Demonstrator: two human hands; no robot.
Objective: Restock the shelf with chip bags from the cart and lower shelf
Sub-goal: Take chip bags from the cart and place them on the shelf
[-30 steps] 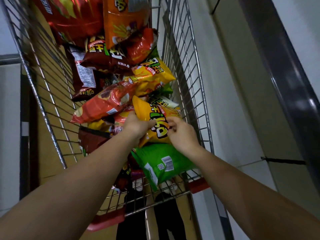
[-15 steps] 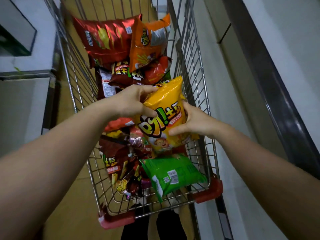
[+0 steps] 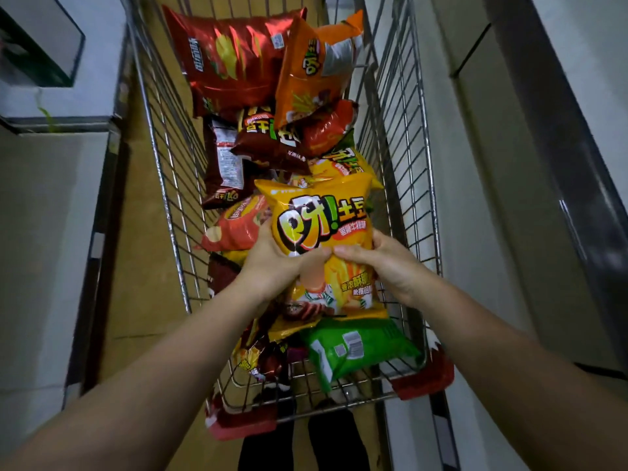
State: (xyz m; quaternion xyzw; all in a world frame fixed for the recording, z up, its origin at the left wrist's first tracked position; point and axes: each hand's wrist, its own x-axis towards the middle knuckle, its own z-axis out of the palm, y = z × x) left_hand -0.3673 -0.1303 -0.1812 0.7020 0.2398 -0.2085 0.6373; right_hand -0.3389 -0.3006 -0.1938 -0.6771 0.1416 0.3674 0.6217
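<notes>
Two-handed grip on one yellow chip bag, held up just above the pile in the cart. Left hand wrapped round the bag's left edge, thumb across the front under the big logo; right hand clamped on the right edge at about the same height, thumb lying over the front too. Thumb tips almost meeting at the bag's middle. So neither grip wide, both closed on the same bag.

Key bit for the next move: long axis of the bag running straight away from the body, top seal at the far end, bottom seal at the near end. Both grips sitting roughly at mid-length, so about half the bag sticking out beyond the grip and half hanging back toward the wrists. Evenly shared, neither hand clearly nearer.

Beyond the grip: dark red bag, big red foil bag and orange bag at the far end. Below and nearer than the grip: green bag flat on the cart floor. Left of the grip, a red-orange bag.

No shelf clearly in view, so can't tell which way the carry goes. Probably lift clear of the wire sides first, then turn. Puffy and light by the look of it, easy to crush if squeezed harder.
</notes>
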